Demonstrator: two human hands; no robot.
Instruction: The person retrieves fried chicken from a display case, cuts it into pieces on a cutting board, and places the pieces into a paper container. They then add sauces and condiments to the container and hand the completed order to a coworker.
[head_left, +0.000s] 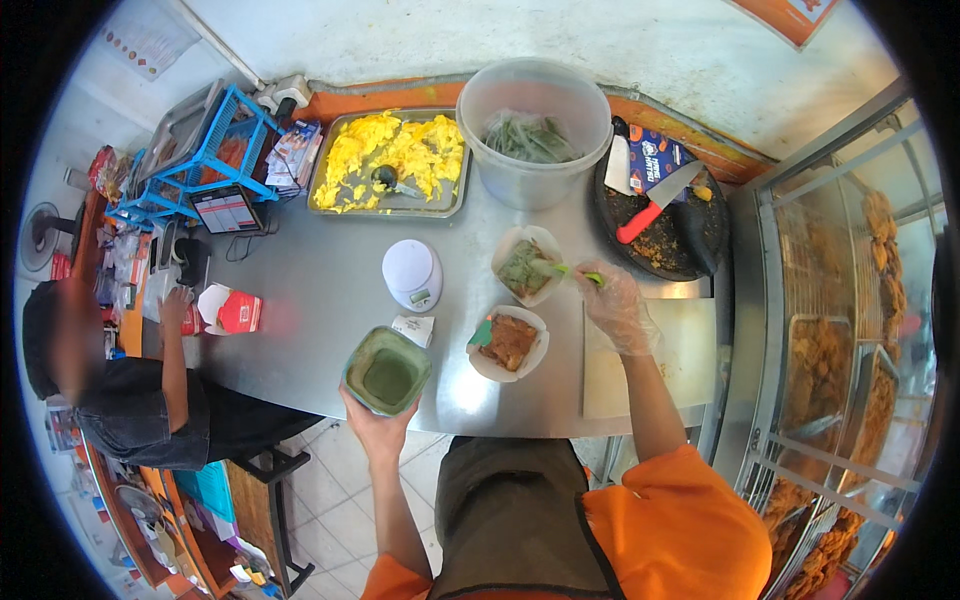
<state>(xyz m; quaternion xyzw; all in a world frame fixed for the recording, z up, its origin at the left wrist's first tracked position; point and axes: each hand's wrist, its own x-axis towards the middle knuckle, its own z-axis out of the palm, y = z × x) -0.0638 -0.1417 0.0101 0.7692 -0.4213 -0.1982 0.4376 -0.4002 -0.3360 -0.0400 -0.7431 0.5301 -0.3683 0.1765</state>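
My left hand (378, 430), bare, grips a square green tub (360, 387) with green sauce inside, at the table's front edge. My right hand (620, 312), in a clear plastic glove, pinches a green spoon (592, 278). The spoon's tip reaches over a white paper food box (497, 262), whose contents are covered in green sauce. Just nearer to me stands a second white box (541, 362) with brown fried food and a green piece at its left edge. A round white kitchen scale (408, 268) sits left of the boxes, a small white packet (414, 330) nearer me.
At the back are a metal tray (318, 205) of yellow egg, a clear bucket (535, 188) of green leaves, and a round dark board with a red-handled knife (640, 220). A white cutting board (650, 385) lies right, beside a fried-food display case (765, 270). A co-worker (140, 420) stands left.
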